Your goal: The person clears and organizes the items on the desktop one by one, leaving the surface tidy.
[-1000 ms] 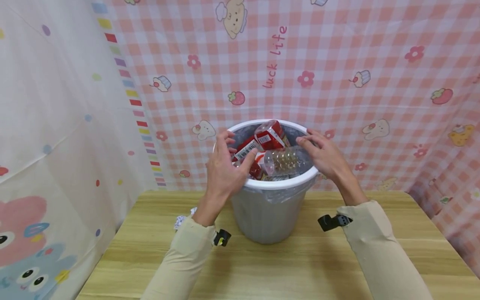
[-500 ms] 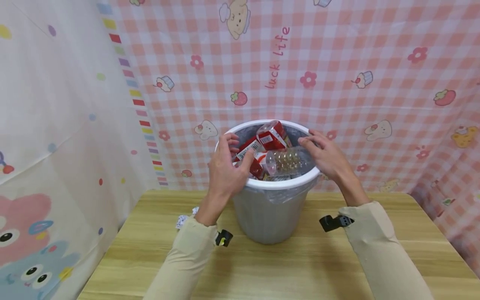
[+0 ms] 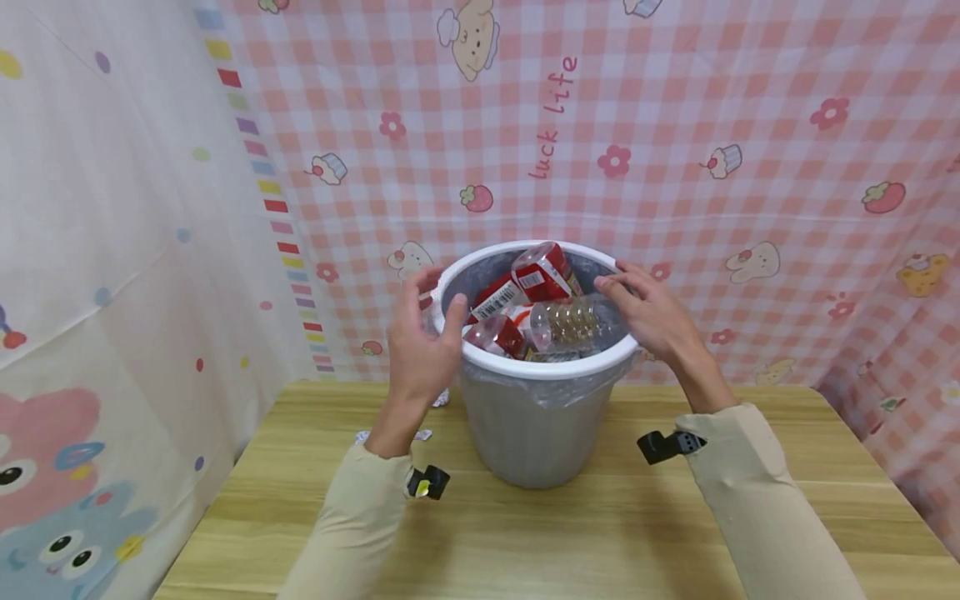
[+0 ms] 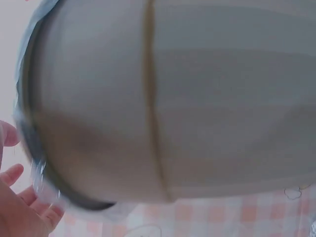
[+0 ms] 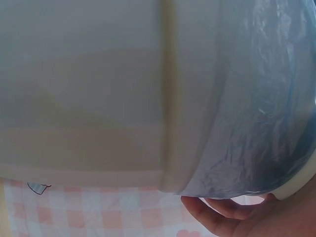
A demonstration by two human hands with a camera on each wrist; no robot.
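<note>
A grey trash can (image 3: pixel 538 429) with a white rim (image 3: pixel 555 369) and a clear liner bag (image 3: pixel 581 390) stands upright on the table. Several used packages fill its top: a clear ribbed plastic bottle (image 3: pixel 573 325), a red package with a barcode (image 3: pixel 495 298) and a red-labelled clear container (image 3: pixel 546 273). On the can's left, my left hand (image 3: pixel 423 350) has spread, relaxed fingers outside the rim, its thumb near the edge. My right hand (image 3: pixel 654 315) grips the rim on the right, thumb at the inner side; the right wrist view shows its fingers (image 5: pixel 210 217) curled against the lined outside.
Crumpled patterned paper scraps (image 3: pixel 441 398) lie on the wooden table (image 3: pixel 300 500) left of the can, partly behind the left arm. A pink checked cloth (image 3: pixel 675 200) hangs close behind the can, and a white printed cloth (image 3: pixel 150 250) hangs at the left.
My left hand has moved left, from over the can's opening to outside its rim, uncovering a clear and red package and more paper scraps. The right hand stays on the rim.
</note>
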